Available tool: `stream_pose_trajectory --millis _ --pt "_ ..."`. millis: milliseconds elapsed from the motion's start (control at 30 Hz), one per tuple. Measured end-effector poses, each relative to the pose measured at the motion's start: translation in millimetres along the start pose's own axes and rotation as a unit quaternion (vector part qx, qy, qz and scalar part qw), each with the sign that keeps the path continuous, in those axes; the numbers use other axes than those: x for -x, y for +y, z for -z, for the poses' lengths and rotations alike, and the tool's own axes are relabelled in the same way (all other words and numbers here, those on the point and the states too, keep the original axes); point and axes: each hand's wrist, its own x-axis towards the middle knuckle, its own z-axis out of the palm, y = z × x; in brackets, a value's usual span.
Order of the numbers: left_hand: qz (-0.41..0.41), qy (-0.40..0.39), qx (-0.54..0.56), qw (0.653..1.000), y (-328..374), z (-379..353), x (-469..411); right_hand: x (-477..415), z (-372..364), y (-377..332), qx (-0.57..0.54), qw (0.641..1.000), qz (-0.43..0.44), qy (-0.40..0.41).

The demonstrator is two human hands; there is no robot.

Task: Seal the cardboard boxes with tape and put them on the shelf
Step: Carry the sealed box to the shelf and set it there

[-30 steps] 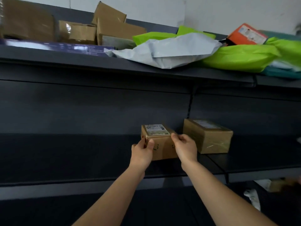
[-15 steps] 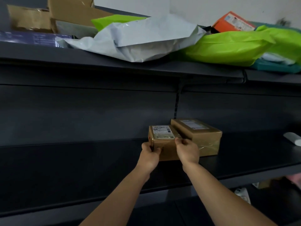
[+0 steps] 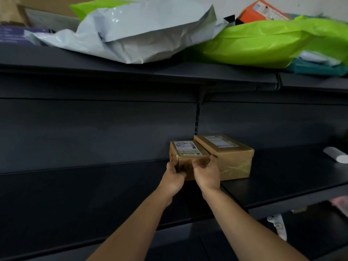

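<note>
Placement nearly finished
On dark metal shelf (image 3: 94, 185): larger taped brown cardboard box (image 3: 232, 159); smaller labelled brown cardboard box (image 3: 187, 152) touching its left side, left hand (image 3: 174, 175) and right hand (image 3: 207, 171) fingers curled round its front; seemingly only release left.

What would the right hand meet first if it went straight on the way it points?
Probably the small box, whose front corner the right hand holds; the larger box is close beside.
</note>
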Motion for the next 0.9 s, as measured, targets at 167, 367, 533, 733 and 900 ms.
stream_pose_trajectory --millis 167,367,533,733,900 --pt "-0.001 -0.017 -0.003 1.000 3 -10 -3 -6 12 -1 0.008 1.000 -0.002 -0.005" --pt "-0.004 -0.029 0.002 1.000 6 -19 -7 -20 13 7 0.027 0.999 -0.008 -0.015" --pt "-0.004 -0.023 0.001 1.000 6 -21 -11 -25 13 10 0.025 0.999 -0.007 -0.021" --pt "-0.005 0.003 -0.008 1.000 10 -20 -11 -18 14 5 -0.015 0.999 0.008 0.033" --pt "-0.017 0.070 -0.005 0.997 17 -1 -2 -2 0 -9 -0.022 0.998 0.056 0.015"
